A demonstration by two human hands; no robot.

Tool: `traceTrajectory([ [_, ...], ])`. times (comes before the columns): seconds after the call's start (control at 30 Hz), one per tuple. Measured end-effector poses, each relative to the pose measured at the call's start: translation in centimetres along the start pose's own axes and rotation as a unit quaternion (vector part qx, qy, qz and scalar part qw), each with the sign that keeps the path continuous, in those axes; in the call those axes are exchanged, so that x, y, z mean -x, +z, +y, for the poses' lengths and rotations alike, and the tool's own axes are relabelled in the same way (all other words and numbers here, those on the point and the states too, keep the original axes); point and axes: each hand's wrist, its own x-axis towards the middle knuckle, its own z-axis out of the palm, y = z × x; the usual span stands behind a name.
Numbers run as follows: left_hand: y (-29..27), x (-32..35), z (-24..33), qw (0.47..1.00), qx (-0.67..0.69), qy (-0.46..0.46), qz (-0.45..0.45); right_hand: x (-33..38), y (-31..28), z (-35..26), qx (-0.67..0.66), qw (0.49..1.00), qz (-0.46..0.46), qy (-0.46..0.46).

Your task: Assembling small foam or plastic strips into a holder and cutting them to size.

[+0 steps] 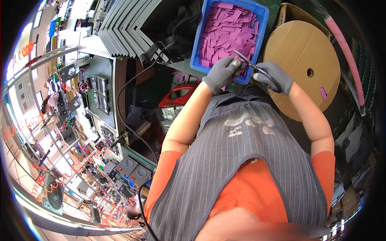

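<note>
Two gloved hands meet at the near rim of the blue bin (200, 48), and whatever the left hand (222, 74) pinches is hidden inside its curled fingers. That hand is clenched over the bin's edge, touching the purple strips (229, 30) heaped inside, while the right hand (274, 76) grips the scissors (253, 66) by the handles, blades slightly parted and pointing towards the left fingertips. Both forearms reach forward from the striped apron (241, 160), elbows bent, beside a cardboard reel (305, 52).
</note>
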Motion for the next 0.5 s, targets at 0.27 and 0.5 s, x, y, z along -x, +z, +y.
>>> traceTrajectory([
  [0.27,0.2,1.9,-1.3,0.997,0.021,0.062,-0.047,-0.1,-0.6,0.7,-0.366,0.927,0.082,0.007],
  [0.5,1.9,2.3,-1.4,0.987,-0.071,0.139,-0.038,-0.7,2.2,-2.1,-0.184,0.972,0.081,-0.123],
])
